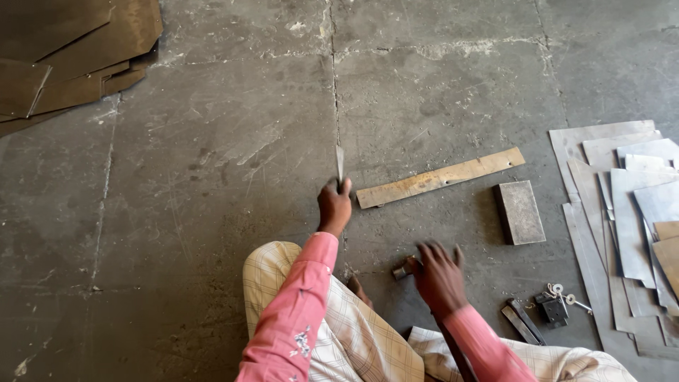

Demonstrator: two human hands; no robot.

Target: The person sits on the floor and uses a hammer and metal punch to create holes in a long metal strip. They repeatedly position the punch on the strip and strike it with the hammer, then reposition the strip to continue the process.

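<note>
My left hand (334,206) is closed around the lower end of a thin metal sheet piece (339,163), which stands edge-on and upright above the concrete floor. My right hand (438,277) hovers low with fingers spread, right beside a small dark metal part (402,271) on the floor; it looks blurred. A long rusty flat metal strip (440,177) with a hole at each end lies just right of my left hand. A grey rectangular metal block (520,211) rests beyond my right hand.
A pile of cut grey metal sheets (622,212) covers the floor at the right. A small black lock with keys (554,307) and a flat dark bar (522,324) lie near my right knee. Brown sheets (64,56) are stacked at the top left.
</note>
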